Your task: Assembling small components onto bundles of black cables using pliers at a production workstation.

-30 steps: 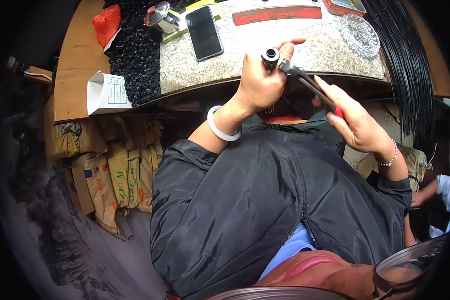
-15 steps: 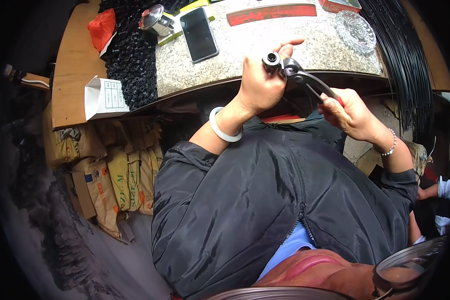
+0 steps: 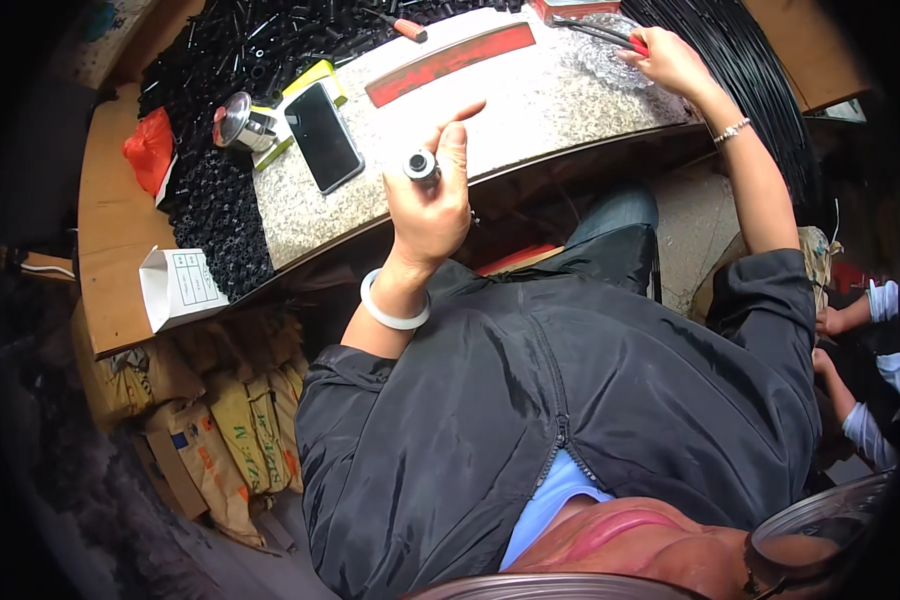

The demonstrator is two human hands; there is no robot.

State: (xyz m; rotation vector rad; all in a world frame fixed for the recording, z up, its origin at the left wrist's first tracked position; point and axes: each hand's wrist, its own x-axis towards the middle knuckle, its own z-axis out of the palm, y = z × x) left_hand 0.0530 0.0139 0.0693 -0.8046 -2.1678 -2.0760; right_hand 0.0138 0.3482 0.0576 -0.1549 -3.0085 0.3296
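In my left hand (image 3: pixel 425 225), closed and raised in front of the bench edge, is a small black cylindrical part (image 3: pixel 420 166) with a pale ring at its upper end. The thumb and fingers wrap its body, while the index finger points outward. Out at the far right, my right hand (image 3: pixel 672 62) grips pliers (image 3: pixel 600 34) by their red handles. Their jaws point left, over the clear glass dish (image 3: pixel 618 68). Whether the pliers touch the dish, I cannot tell.
A phone (image 3: pixel 324 138), a metal cup (image 3: pixel 245 124) and a red worn strip (image 3: pixel 450 64) lie on the speckled bench (image 3: pixel 530 120). Black parts (image 3: pixel 215 215) heap at left beside a white box (image 3: pixel 182 290). Black rods (image 3: pixel 735 65) lie far right. Another person's arms (image 3: pixel 842 318) show at right.
My right hand has taken the pliers away from the black part, up and right to the glass dish. My left hand still holds the part. The whole view has shifted and turned slightly.
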